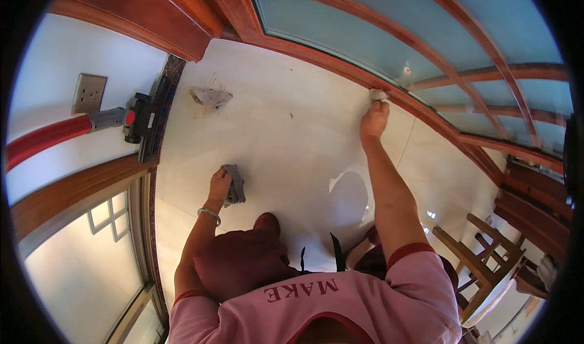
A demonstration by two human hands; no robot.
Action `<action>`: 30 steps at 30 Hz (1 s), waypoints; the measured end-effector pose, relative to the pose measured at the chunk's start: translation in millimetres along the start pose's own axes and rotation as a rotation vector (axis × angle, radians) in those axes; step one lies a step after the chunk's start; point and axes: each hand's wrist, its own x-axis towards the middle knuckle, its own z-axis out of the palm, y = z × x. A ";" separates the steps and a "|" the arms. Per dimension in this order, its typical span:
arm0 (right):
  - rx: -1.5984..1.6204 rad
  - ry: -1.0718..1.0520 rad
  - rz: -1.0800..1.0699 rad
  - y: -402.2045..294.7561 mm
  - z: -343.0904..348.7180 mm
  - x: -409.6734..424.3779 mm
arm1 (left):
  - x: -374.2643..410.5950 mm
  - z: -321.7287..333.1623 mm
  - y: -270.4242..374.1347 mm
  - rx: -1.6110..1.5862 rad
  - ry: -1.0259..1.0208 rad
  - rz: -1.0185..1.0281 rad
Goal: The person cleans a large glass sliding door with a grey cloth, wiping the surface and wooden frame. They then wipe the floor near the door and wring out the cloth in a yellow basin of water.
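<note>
My left hand (pixel 220 184) grips a folded grey cloth (pixel 235 185) in front of my left knee, over the pale tiled floor (pixel 292 161). Farther out, my right hand (pixel 375 119) holds a crumpled whitish cloth (pixel 378 95) against the bottom rail (pixel 346 65) of a wooden door with frosted glass panes (pixel 337 29). A damp-looking, dirty wipe (pixel 212 97) lies crumpled on the floor at the far left. Dark specks are scattered around that wipe. A small dark bit (pixel 291 115) sits on the tiles between the wipe and my right hand.
At the left, a vacuum cleaner head (pixel 148 120) with a red tube (pixel 50 138) leans along the wall below a socket (pixel 90 94). A wooden stool (pixel 483 262) is on its side at the right. A wooden door frame (pixel 77 179) borders the left side.
</note>
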 end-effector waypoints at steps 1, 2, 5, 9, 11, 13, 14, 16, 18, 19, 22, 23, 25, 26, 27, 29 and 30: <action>0.028 0.034 -0.050 -17.0 6.3 4.5 | 1.8 5.3 6.7 0.202 0.010 0.039; -0.009 -0.041 -0.080 -32.7 10.6 6.3 | 2.8 9.9 13.0 0.402 0.021 0.077; -0.023 -0.013 -0.188 -81.0 23.0 17.6 | 2.5 14.5 31.0 0.131 -0.006 0.009; 0.103 0.037 -0.434 -125.0 65.5 24.1 | 7.0 13.2 26.9 0.157 -0.029 -0.026; 0.231 0.025 -0.438 -185.6 68.5 31.6 | 2.3 11.2 34.1 0.141 -0.017 -0.009; 0.083 -0.242 -0.496 -222.6 95.3 34.9 | 5.8 8.9 39.6 0.121 -0.048 -0.003; 0.178 -0.216 -0.523 -244.5 102.2 30.7 | 8.1 5.7 42.8 0.161 -0.059 -0.002; 0.502 -0.255 -0.487 -287.4 96.9 23.9 | 10.6 6.1 47.5 0.231 -0.086 0.005; 0.827 -0.294 -0.411 -308.0 63.4 30.8 | 10.0 6.4 35.9 0.191 -0.074 -0.015; 0.920 -0.255 -0.392 -309.7 47.6 33.8 | 10.3 5.9 32.8 0.175 -0.075 -0.024; 0.870 -0.232 -0.388 -250.5 -1.8 30.0 | 7.9 6.0 28.5 0.118 -0.087 -0.080; 0.762 -0.166 -0.381 -212.5 -18.4 26.7 | 9.0 6.4 24.8 0.133 -0.074 -0.025; 0.542 -0.048 -0.197 -119.0 -28.5 9.0 | 10.3 8.9 16.4 0.175 -0.054 0.084; 0.354 -0.059 -0.033 -79.1 -30.6 -7.0 | 4.6 8.3 20.1 0.162 -0.066 0.052; 0.162 -0.069 0.082 -63.6 -35.7 -25.3 | 2.8 7.6 31.8 0.153 -0.073 0.022; 0.338 -0.102 0.141 -29.8 5.5 -68.4 | 4.0 5.0 41.6 0.155 -0.083 0.048; 0.154 -0.004 -0.019 -53.9 23.7 -82.3 | 7.2 6.6 35.1 0.158 -0.068 0.090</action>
